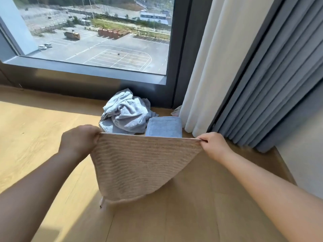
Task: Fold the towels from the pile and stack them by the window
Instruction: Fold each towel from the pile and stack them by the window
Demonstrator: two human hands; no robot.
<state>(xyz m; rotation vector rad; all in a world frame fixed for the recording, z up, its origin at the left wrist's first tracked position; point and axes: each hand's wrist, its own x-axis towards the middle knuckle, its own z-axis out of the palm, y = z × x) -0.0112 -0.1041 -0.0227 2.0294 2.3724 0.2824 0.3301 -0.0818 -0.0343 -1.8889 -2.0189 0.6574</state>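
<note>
A beige ribbed towel (139, 165) hangs in front of me, stretched taut along its top edge. My left hand (79, 139) pinches its left top corner and my right hand (214, 145) pinches its right top corner. The towel's lower edge droops to the wooden floor (35, 137). Behind it, below the window (97, 35), lies a crumpled pile of light blue towels (125, 112). To the right of the pile lies a folded blue towel (164, 126), its near edge hidden by the beige towel.
A white sheer curtain (206, 70) and a grey pleated curtain (272, 81) hang at the right, reaching the floor. A small pale cloth (176, 110) peeks out at the white curtain's foot. A dark window frame (87, 81) runs along the wall.
</note>
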